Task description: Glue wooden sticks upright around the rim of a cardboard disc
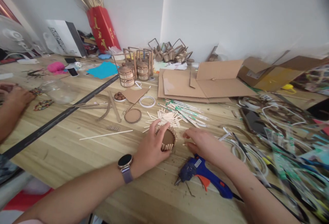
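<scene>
My left hand (153, 141), with a watch on its wrist, is wrapped around a small round cardboard base (169, 137) ringed with short upright wooden sticks. To its right, my right hand (196, 140) has thumb and fingers pinched together, and the pale tip of a short stick (184, 144) shows at them. Just beyond both hands lies a loose pile of cut wooden sticks (167, 116). A blue hot glue gun (203, 174) with an orange trigger rests below my right hand, its nozzle pointing left.
Finished lantern-like baskets (126, 75) stand farther back, near flat cardboard (180, 85). Wrapped sticks (187, 109), a cardboard ring (133, 115) and a white ring (147, 101) lie around. Cords and scraps (290, 169) crowd the right. Another person's hand (16, 95) is at far left.
</scene>
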Demonstrator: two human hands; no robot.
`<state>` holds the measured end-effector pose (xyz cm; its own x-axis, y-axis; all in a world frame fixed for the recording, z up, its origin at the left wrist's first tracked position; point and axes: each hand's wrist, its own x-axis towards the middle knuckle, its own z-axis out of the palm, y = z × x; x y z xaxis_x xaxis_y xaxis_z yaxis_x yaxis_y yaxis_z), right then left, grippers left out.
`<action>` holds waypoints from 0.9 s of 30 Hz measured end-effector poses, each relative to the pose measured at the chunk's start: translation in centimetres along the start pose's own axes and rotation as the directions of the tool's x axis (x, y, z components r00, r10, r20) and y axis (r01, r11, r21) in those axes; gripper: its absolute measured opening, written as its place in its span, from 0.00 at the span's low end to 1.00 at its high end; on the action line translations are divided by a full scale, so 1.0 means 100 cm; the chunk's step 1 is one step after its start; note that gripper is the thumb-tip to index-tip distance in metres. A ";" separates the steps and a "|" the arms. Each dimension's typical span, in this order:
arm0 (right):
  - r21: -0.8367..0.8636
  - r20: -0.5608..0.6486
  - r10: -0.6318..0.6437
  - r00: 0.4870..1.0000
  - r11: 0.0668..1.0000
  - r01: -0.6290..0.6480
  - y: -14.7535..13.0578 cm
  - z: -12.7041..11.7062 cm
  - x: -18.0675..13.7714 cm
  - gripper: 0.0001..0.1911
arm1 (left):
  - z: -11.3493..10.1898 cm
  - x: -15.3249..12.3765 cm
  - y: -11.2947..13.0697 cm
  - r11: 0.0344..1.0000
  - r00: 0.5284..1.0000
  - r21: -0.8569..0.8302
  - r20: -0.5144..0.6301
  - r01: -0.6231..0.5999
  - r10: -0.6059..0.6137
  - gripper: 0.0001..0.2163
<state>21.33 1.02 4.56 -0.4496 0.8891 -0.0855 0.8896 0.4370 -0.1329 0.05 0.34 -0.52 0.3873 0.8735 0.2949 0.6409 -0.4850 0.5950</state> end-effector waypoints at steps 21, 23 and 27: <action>0.425 -0.049 -0.077 0.996 0.901 0.090 -0.014 -0.017 -0.012 0.07 | -0.001 0.000 0.002 1.000 1.000 0.013 -0.001 0.007 -0.007 0.42; 0.410 -0.131 -0.134 0.982 0.895 0.177 -0.019 -0.013 -0.010 0.08 | 0.000 0.000 0.002 1.000 1.000 0.015 -0.005 0.000 0.000 0.42; 0.306 -0.309 -0.182 0.933 0.910 0.279 -0.019 0.001 -0.004 0.08 | 0.000 0.000 0.001 1.000 1.000 0.010 -0.007 -0.010 0.010 0.41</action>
<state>19.84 -0.18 4.75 -0.5569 0.7923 0.2494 0.6598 0.6043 -0.4466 0.15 0.34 -0.49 0.3891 0.8688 0.3063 0.6436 -0.4943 0.5844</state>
